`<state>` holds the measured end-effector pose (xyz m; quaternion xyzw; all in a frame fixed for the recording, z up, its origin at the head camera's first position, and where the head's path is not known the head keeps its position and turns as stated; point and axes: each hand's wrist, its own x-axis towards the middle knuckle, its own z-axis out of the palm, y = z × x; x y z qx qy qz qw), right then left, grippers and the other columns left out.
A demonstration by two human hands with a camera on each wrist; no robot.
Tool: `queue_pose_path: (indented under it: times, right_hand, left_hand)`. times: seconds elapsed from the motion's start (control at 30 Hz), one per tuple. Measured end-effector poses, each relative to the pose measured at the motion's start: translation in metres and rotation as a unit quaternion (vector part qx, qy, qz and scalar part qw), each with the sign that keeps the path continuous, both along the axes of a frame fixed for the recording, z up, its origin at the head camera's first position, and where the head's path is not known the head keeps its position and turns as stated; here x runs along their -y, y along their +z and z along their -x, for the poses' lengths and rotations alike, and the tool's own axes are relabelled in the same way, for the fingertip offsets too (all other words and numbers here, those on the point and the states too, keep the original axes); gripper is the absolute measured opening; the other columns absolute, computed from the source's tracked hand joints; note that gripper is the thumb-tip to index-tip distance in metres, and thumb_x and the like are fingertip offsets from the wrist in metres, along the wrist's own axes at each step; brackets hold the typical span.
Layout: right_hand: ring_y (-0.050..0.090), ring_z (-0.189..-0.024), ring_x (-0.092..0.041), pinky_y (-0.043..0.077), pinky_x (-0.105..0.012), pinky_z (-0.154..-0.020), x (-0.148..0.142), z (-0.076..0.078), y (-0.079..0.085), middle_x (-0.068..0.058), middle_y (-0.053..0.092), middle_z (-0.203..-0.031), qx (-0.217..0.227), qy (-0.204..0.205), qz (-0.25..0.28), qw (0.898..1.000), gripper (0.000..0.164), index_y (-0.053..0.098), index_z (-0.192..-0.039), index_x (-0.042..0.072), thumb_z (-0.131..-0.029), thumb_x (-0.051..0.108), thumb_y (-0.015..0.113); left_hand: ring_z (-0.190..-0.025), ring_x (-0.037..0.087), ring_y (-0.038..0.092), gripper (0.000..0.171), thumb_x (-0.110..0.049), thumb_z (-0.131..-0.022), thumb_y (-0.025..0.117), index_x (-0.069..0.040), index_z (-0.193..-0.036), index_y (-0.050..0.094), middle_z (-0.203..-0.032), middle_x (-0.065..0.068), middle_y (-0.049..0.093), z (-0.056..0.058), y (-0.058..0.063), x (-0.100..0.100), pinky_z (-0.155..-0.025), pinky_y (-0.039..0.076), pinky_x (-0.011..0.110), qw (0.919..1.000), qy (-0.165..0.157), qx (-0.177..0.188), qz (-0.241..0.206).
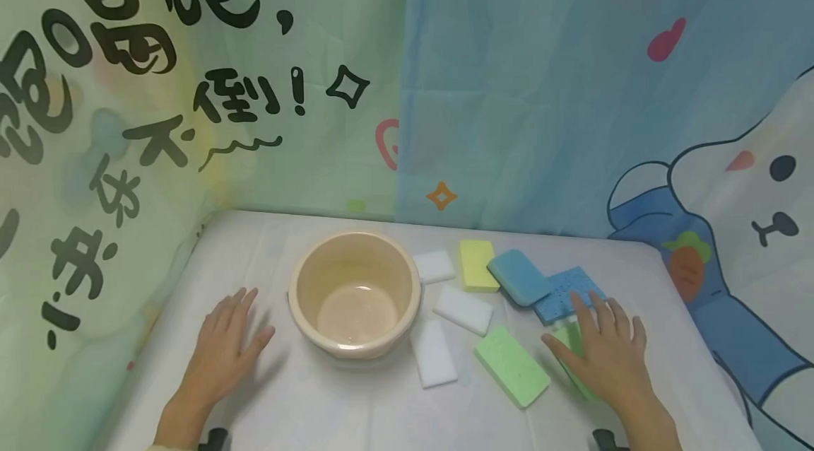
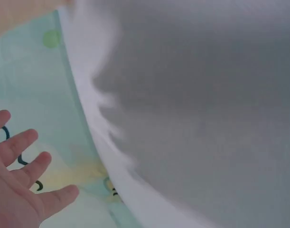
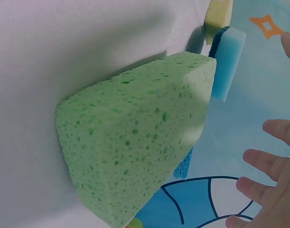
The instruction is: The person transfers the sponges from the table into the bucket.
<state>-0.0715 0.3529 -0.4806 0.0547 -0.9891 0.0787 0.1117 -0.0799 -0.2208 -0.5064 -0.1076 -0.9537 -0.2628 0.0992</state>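
Note:
My left hand (image 1: 219, 352) is spread, fingers straight, over the left of the table, beside a round cream pot (image 1: 356, 264); it holds nothing. In the left wrist view its fingers (image 2: 33, 164) stand apart from the cloth. My right hand (image 1: 613, 362) has its fingers spread above a green sponge (image 1: 568, 339), which it partly hides in the head view. The right wrist view shows that porous sponge (image 3: 135, 137) large, with a gap between it and the fingers (image 3: 263, 161). Another green sponge (image 1: 511, 366) lies to the left of that hand.
Three white sponges (image 1: 434, 354) lie right of the pot. Behind are a yellow sponge (image 1: 478, 265), a light-blue sponge (image 1: 518, 274) and a porous blue sponge (image 1: 562, 295) overlapped by it. A white cloth (image 1: 331, 408) covers the table; printed curtains (image 1: 509, 83) hang behind.

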Motion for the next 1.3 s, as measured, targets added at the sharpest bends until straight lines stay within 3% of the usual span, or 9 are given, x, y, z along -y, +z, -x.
queue_pose_path:
  times: [0.13,0.27,0.4,0.63,1.3]
  right_hand:
    - [0.03,-0.128,-0.06,0.016,-0.084,-0.097,-0.001,-0.002,0.001,-0.037,0.04,-0.139,-0.005,-0.001,0.006,1.0,0.09,0.042,-0.144,-0.003,-0.085,0.059,0.07]
    - [0.033,-0.125,-0.06,0.018,-0.084,-0.096,-0.002,-0.003,0.001,-0.038,0.043,-0.136,-0.024,-0.003,0.006,1.0,0.093,0.043,-0.142,-0.005,-0.082,0.058,0.074]
    - [0.034,-0.124,-0.06,0.018,-0.083,-0.098,-0.005,-0.006,0.003,-0.039,0.045,-0.133,-0.026,-0.017,-0.001,1.0,0.097,0.043,-0.141,-0.009,-0.079,0.059,0.076]
    - [0.028,-0.126,-0.062,0.012,-0.084,-0.1,-0.011,-0.014,0.008,-0.041,0.039,-0.135,0.01,-0.047,0.003,0.999,0.101,0.037,-0.143,-0.013,-0.083,0.061,0.072]
    - [0.037,-0.117,-0.061,0.021,-0.084,-0.093,-0.029,-0.047,-0.006,-0.043,0.042,-0.13,0.038,-0.101,0.01,0.994,0.104,0.038,-0.139,-0.017,-0.08,0.059,0.076]
  left_hand:
    - [-0.137,0.049,0.033,0.062,-0.031,-0.102,0.058,0.0,-0.151,0.035,-0.15,0.027,0.039,0.001,0.004,-0.005,-0.109,0.028,0.068,0.9979,-0.012,0.013,-0.063]
    - [-0.139,0.049,0.03,0.059,-0.027,-0.105,0.053,0.0,-0.153,0.033,-0.152,0.027,0.037,0.002,0.012,-0.011,-0.11,0.026,0.069,0.9906,-0.015,0.035,-0.132]
    - [-0.141,0.047,0.03,0.058,-0.026,-0.105,0.052,0.0,-0.153,0.033,-0.153,0.025,0.036,0.003,0.018,-0.016,-0.111,0.025,0.068,0.9851,-0.02,0.028,-0.169]
    - [-0.142,0.044,0.03,0.059,-0.021,-0.102,0.057,-0.002,-0.153,0.034,-0.154,0.022,0.037,0.007,0.023,-0.025,-0.112,0.025,0.068,0.9814,-0.037,0.011,-0.188]
    - [-0.143,0.041,0.029,0.068,-0.026,-0.099,0.064,-0.007,-0.156,0.032,-0.156,0.019,0.035,0.012,0.027,-0.047,-0.113,0.024,0.068,0.9739,-0.07,0.025,-0.215]
